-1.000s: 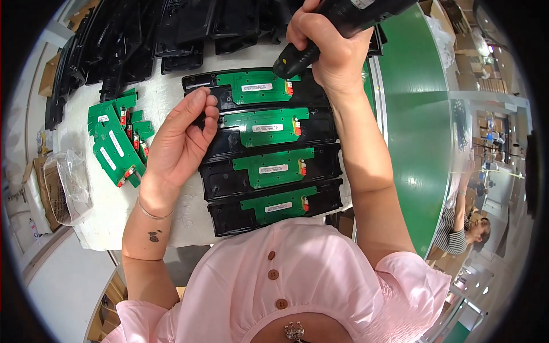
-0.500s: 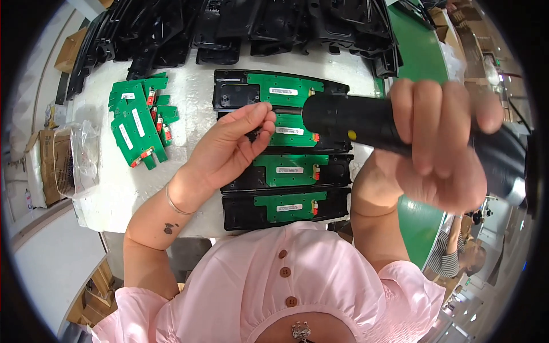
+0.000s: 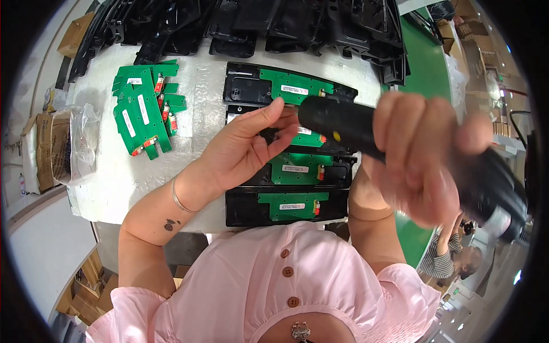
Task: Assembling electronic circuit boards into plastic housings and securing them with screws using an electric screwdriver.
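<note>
My right hand point(image 3: 414, 163) is wrapped round a thick black electric screwdriver point(image 3: 343, 123), held level and pointing left; the hand is slightly blurred. Its thin bit point(image 3: 290, 107) reaches the thumb and fingertips of my left hand point(image 3: 240, 140), which pinch at the tip. Small black screws point(image 3: 269, 135) sit in the curled fingers of that hand. Below both hands, several black plastic panels lie in a column, each with a green circuit board on it. The nearest panel point(image 3: 243, 208) and its board point(image 3: 274, 212) show fully; my hands partly cover the upper middle ones.
Left on the white tabletop point(image 3: 200, 91) is a loose pile of green circuit boards point(image 3: 130, 108) with red-and-white parts. Black plastic housings point(image 3: 240, 23) crowd the far edge. A cardboard box with a clear bag point(image 3: 83, 143) stands at left. Another person point(image 3: 443, 254) is at far right.
The view has shifted slightly. My left fingers have moved right, closer to the screwdriver's nose, covering more of the bit. The screwdriver's rear end has tilted lower.
</note>
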`<action>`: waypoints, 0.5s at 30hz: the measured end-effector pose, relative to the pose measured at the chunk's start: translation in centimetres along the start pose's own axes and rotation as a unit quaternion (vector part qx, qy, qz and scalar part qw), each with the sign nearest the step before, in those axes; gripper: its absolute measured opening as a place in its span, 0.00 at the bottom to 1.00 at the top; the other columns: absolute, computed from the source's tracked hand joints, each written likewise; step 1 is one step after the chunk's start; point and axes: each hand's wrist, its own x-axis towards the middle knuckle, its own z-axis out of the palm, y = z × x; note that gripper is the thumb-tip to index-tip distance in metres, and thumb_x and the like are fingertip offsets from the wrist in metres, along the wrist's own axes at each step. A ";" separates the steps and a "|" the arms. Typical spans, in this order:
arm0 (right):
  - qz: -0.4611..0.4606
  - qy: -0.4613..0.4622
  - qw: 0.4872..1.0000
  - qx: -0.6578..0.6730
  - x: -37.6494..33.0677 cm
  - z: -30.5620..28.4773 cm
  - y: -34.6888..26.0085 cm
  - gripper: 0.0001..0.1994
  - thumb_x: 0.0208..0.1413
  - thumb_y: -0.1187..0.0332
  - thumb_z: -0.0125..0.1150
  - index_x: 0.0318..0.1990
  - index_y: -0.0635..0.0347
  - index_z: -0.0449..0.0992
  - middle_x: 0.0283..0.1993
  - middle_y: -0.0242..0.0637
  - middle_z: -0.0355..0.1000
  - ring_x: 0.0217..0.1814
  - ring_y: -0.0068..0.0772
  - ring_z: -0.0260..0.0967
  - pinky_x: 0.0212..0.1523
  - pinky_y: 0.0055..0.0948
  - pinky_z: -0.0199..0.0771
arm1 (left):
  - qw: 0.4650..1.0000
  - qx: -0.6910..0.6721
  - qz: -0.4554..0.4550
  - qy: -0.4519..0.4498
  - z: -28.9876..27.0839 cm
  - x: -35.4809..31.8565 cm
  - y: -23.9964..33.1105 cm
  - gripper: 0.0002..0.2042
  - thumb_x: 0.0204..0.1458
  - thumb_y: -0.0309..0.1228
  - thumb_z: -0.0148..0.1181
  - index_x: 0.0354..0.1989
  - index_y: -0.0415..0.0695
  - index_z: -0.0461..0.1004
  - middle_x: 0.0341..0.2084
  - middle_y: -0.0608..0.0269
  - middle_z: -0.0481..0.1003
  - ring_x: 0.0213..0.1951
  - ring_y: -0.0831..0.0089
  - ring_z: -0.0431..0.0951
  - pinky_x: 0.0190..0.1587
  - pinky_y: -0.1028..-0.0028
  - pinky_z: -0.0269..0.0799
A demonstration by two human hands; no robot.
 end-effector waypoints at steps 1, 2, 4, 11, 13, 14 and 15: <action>-0.001 0.044 0.999 -0.025 0.2 -0.5 0.9 0.20 0.39 0.75 0.50 0.45 0.58 0.63 0.19 0.23 0.57 0.18 0.18 0.54 0.26 0.21 0.56 | 1.000 -0.001 -0.004 -0.001 0.6 0.1 -0.1 0.13 0.53 0.34 0.51 0.40 0.35 0.67 0.34 0.61 0.71 0.35 0.75 0.73 0.44 0.79 0.71; -0.001 0.083 0.996 -0.040 0.4 -0.9 2.6 0.18 0.38 0.76 0.50 0.43 0.59 0.63 0.18 0.25 0.56 0.17 0.20 0.54 0.25 0.23 0.56 | 1.000 0.001 -0.017 0.018 0.8 -0.1 0.0 0.15 0.55 0.34 0.45 0.43 0.32 0.64 0.38 0.53 0.70 0.40 0.68 0.72 0.47 0.76 0.70; 0.000 0.162 0.984 -0.076 0.9 -1.7 5.5 0.15 0.37 0.77 0.49 0.38 0.62 0.64 0.17 0.29 0.54 0.16 0.24 0.52 0.23 0.27 0.57 | 0.999 -0.001 -0.029 0.037 0.3 -0.3 0.0 0.17 0.57 0.33 0.40 0.47 0.29 0.61 0.41 0.46 0.69 0.45 0.61 0.71 0.50 0.72 0.68; 0.071 0.231 0.961 -0.131 1.1 -3.9 7.8 0.10 0.39 0.79 0.46 0.34 0.66 0.63 0.17 0.34 0.58 0.15 0.26 0.53 0.23 0.30 0.59 | 0.994 0.108 0.000 -0.010 -0.8 0.6 -0.4 0.14 0.57 0.30 0.39 0.45 0.30 0.62 0.40 0.44 0.70 0.44 0.58 0.71 0.48 0.73 0.70; 0.076 0.231 0.961 -0.135 1.0 -3.9 8.0 0.10 0.39 0.79 0.46 0.33 0.66 0.63 0.17 0.34 0.58 0.15 0.26 0.53 0.22 0.30 0.60 | 0.994 0.104 -0.005 -0.018 -0.9 0.5 -0.3 0.13 0.57 0.31 0.40 0.43 0.33 0.64 0.38 0.46 0.71 0.43 0.59 0.72 0.45 0.74 0.72; 0.074 0.233 0.960 -0.138 1.0 -3.9 8.1 0.10 0.39 0.79 0.46 0.33 0.66 0.63 0.17 0.34 0.58 0.15 0.26 0.54 0.22 0.30 0.60 | 0.992 0.123 -0.004 -0.027 -0.8 0.3 -0.2 0.12 0.57 0.31 0.42 0.40 0.35 0.66 0.35 0.50 0.71 0.41 0.63 0.73 0.42 0.77 0.73; 0.071 0.235 0.959 -0.140 1.0 -4.0 8.2 0.10 0.39 0.79 0.46 0.33 0.66 0.63 0.17 0.34 0.59 0.15 0.26 0.54 0.22 0.30 0.60 | 0.989 0.142 -0.004 -0.036 -0.7 0.2 0.0 0.11 0.56 0.32 0.44 0.37 0.37 0.67 0.32 0.54 0.72 0.39 0.66 0.74 0.39 0.79 0.74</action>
